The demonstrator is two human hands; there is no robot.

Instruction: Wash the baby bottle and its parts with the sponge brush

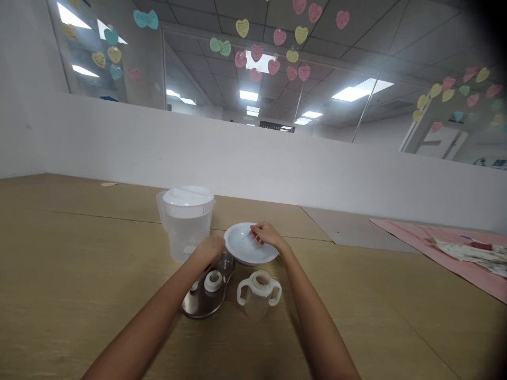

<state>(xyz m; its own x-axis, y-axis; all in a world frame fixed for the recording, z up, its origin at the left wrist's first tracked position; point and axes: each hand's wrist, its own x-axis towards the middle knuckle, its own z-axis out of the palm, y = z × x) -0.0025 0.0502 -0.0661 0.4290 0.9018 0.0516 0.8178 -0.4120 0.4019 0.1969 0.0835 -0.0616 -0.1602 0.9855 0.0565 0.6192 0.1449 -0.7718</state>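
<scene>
My right hand (266,235) is above the rim of a round white plate (247,249), its fingers pinching a thin pale stick (246,235) that points left across the plate. My left hand (209,250) is curled next to a clear plastic pitcher with a white lid (186,227), and it touches the top of a dark glass vessel (225,263). Its fingers are hidden. A steel tray (196,305) below that hand holds a small white-capped bottle (213,285). Nearer me stands a clear two-handled cup with a white collar (259,296).
All of this stands on a light wooden tabletop (79,253). A pink mat (400,237) with crumpled printed cloth lies at the far right, beside a grey board (348,227). A low white wall (237,158) runs behind the table, with paper hearts on glass above it.
</scene>
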